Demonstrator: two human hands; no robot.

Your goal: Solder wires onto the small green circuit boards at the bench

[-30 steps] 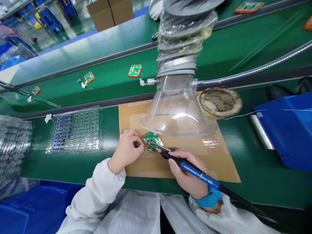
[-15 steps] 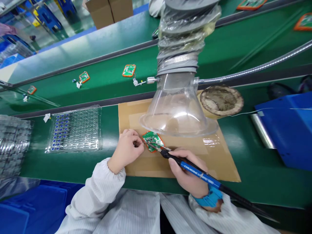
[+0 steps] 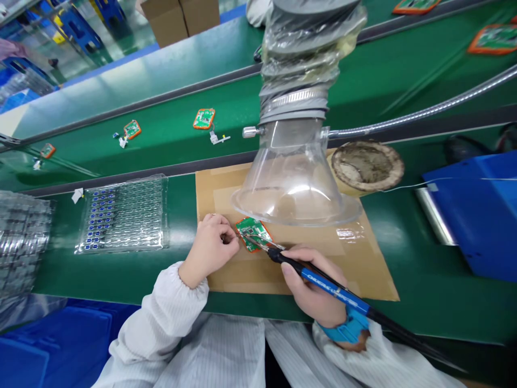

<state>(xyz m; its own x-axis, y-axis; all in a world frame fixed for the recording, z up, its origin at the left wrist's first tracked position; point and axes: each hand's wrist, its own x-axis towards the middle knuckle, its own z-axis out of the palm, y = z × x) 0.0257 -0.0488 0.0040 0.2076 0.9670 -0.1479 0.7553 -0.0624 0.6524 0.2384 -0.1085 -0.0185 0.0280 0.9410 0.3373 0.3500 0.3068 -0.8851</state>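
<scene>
A green circuit board [image 3: 255, 230] with an orange edge lies on the cardboard sheet [image 3: 315, 269]. My right hand [image 3: 317, 285] grips a blue and black soldering iron [image 3: 327, 283] like a pen, its metal tip over the board's left part. Another slim metal tool seems to lie in the same hand beside the iron, but I cannot make out its kind. At the board's left edge, my left hand [image 3: 212, 245] is closed in a pinch. What sits between its fingertips is too small to name.
A clear fume-extraction hood [image 3: 299, 178] hangs just above and behind the board. On the left stands a clear plastic tray [image 3: 125, 215] with small blue parts. Behind, a green conveyor belt [image 3: 169, 134] carries several boards. A round, stained dish [image 3: 367, 166] and a blue bin [image 3: 476, 210] are at right.
The boards on the belt have shifted a little to the left. My right hand and the iron have moved very slightly right; my left hand and the board look unchanged.
</scene>
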